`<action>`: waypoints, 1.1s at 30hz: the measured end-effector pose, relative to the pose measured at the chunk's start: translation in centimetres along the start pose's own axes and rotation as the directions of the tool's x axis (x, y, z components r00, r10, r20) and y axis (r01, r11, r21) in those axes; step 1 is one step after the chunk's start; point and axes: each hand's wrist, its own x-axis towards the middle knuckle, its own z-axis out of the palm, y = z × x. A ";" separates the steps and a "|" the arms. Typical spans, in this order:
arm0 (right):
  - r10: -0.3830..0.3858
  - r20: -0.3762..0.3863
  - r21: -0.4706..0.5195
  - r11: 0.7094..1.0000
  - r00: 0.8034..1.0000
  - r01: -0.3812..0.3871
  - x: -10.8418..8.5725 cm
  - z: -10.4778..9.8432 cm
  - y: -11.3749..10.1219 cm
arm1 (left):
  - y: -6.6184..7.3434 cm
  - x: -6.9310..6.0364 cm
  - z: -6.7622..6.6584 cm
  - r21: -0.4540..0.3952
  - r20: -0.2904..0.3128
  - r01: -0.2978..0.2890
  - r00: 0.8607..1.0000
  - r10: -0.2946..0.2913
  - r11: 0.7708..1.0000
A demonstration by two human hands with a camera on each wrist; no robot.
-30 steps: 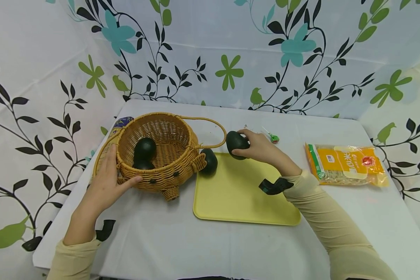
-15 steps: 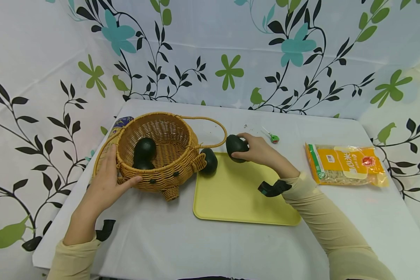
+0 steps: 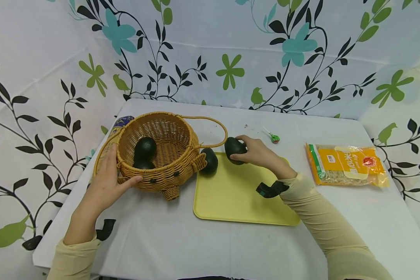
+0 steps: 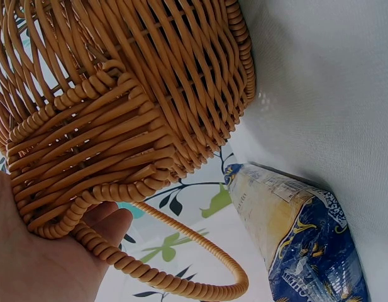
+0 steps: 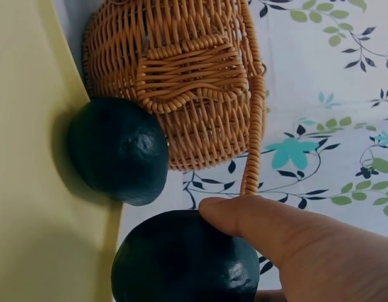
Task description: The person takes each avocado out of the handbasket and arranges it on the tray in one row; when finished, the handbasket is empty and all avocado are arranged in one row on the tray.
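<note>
My left hand [image 3: 106,181] rests against the left side of a wicker basket [image 3: 180,171], fingers straight along it and thumb on its front. In the left wrist view the palm touches the basket's woven ear [image 4: 87,145], which partly hides the fingers. Two dark green avocados [image 3: 145,148] lie inside the basket. My right hand [image 3: 260,153] grips another avocado [image 3: 233,151] between thumb and fingers, over the far left part of a yellow tray [image 3: 245,194]. One more avocado [image 3: 209,161] lies at the tray's left edge, close beside the basket.
A yellow bag of millet [image 3: 348,165] lies at the right. A green-wrapped lollipop [image 3: 274,138] lies behind the tray. Behind the basket's left side is a blue and gold package [image 4: 300,233]. The basket's handle loop [image 3: 217,124] reaches out toward the held avocado.
My right hand has shifted slightly left and down with the avocado, uncovering the lollipop. My left hand and the basket have stayed in place.
</note>
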 end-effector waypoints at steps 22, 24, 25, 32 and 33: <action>0.019 0.053 -0.004 1.000 0.998 -0.019 1.0 2.2 0.5 | 0.0 0.1 0.0 -0.009 0.000 -0.004 1.000 0.004 1.000; 0.022 0.052 -0.007 1.000 0.998 -0.022 1.1 2.3 0.6 | 0.0 0.1 0.0 -0.012 0.004 0.000 1.000 0.000 1.000; 0.022 0.053 -0.008 1.000 0.998 -0.022 1.1 2.4 0.6 | 0.0 0.1 0.0 -0.012 0.005 0.001 1.000 -0.001 1.000; 0.027 0.056 -0.011 1.000 0.998 -0.026 1.2 2.7 0.8 | 0.1 0.0 0.0 -0.010 0.006 0.006 1.000 -0.006 1.000; 0.028 0.057 -0.012 1.000 0.998 -0.027 1.2 2.8 0.8 | 0.1 0.0 0.0 -0.009 0.005 0.005 1.000 -0.005 1.000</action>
